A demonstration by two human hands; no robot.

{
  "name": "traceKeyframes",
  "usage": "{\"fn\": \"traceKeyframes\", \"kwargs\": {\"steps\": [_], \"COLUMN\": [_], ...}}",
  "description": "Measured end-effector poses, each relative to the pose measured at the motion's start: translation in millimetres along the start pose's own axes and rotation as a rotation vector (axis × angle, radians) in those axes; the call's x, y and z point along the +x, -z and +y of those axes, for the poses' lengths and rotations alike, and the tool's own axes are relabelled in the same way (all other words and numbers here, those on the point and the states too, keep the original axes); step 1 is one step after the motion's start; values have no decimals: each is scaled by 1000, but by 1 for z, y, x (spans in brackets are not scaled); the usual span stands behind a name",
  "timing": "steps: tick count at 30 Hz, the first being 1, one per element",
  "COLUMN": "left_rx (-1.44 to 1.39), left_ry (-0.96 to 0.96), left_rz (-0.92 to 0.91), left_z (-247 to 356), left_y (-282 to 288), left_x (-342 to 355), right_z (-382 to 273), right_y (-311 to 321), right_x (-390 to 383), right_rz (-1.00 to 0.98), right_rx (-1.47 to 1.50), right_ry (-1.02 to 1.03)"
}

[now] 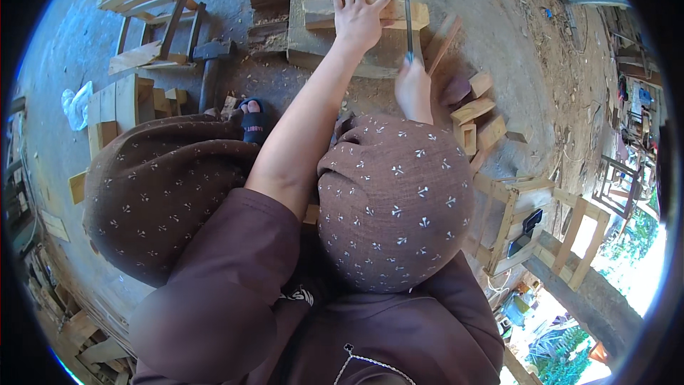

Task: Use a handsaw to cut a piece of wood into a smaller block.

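Saw (408, 21) lay across the timber (393, 13)!
Left hand (358, 23) spread its fingers over it; right hand (413, 89) closed its fingers round the saw, near the slab's (313, 43) right edge.

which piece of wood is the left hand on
The long beam lying on the wide wooden block, under the left hand; the short offcuts on the floor are untouched.

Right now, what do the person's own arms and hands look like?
Left hand and right hand: both bare, no gloves, rings or watch in sight. Left sleeve: dark maroon-brown, short, no markings visible, hem near the elbow. Right sleeve: same colour, hem hidden.
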State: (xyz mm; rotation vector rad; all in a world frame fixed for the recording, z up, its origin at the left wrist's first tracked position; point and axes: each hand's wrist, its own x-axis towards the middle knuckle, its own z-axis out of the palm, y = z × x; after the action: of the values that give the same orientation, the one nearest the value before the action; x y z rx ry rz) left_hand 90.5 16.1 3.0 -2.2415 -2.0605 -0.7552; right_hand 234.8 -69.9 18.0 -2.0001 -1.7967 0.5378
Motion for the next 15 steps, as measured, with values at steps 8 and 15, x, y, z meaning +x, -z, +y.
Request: {"fn": "traceKeyframes", "kwargs": {"steps": [8,15], "left_rx": [-19,-1], "left_ry": [30,17], "left_rz": [-86,-61], "left_z": [2,3], "left_y": [0,6], "left_x": [0,2], "right_z": [-16,28], "right_y": [2,1], "right_x": [40,-69], "right_rz": [-69,-58], "right_rx": [41,2], "right_ry": [-71,-199]}}
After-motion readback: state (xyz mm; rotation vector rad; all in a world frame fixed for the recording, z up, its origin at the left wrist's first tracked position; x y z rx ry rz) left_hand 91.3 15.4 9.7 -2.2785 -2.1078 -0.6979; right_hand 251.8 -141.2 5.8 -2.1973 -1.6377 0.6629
